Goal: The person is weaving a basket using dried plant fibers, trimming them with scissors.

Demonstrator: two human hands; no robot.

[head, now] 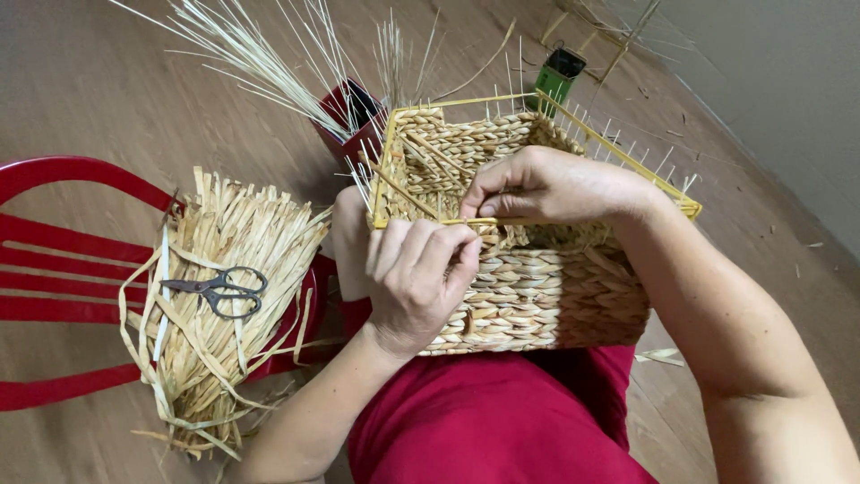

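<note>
Your left hand [419,273] curled tight, pinching a straw strand at the near rim of the woven basket [528,287] on your lap, your right hand [546,186] pinching the same rim, scissors [219,289] on the straw bundle [224,296] at left

I see the basket [528,269] on the lap, scissors [219,289] on the straw bundle [224,296] left of it, on the chair [54,287].
</note>
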